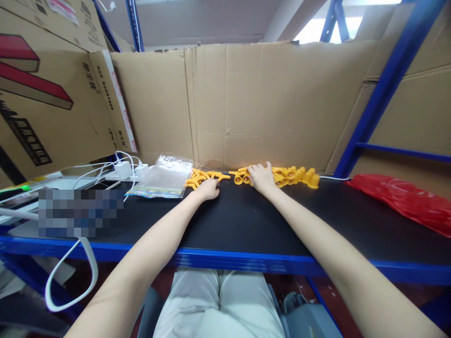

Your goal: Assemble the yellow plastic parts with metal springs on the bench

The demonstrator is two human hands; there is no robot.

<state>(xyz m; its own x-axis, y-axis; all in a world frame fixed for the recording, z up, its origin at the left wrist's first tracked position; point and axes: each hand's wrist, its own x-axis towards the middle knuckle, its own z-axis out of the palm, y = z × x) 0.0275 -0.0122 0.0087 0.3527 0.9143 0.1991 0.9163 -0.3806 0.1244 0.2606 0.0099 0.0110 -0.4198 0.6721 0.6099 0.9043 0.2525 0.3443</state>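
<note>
My left hand (208,189) rests at the front of a loose pile of yellow branched plastic pieces (197,177). Its fingers are curled in, and what they hold, if anything, is hidden. One yellow forked piece (221,176) sticks out just beyond the knuckles. Farther right, my right hand (262,178) reaches over a row of yellow cup-shaped pieces (291,174), its fingers apart and touching or just above them. Several of these cups show their hollow ends toward me. The right palm covers part of the row.
A clear plastic bag (164,176) lies left of the pile, beside white chargers (122,170) and cables. Red plastic film (405,199) is bunched at the right. Cardboard (275,108) walls the back of the black tabletop (243,225). A blue rail (243,260) edges the front.
</note>
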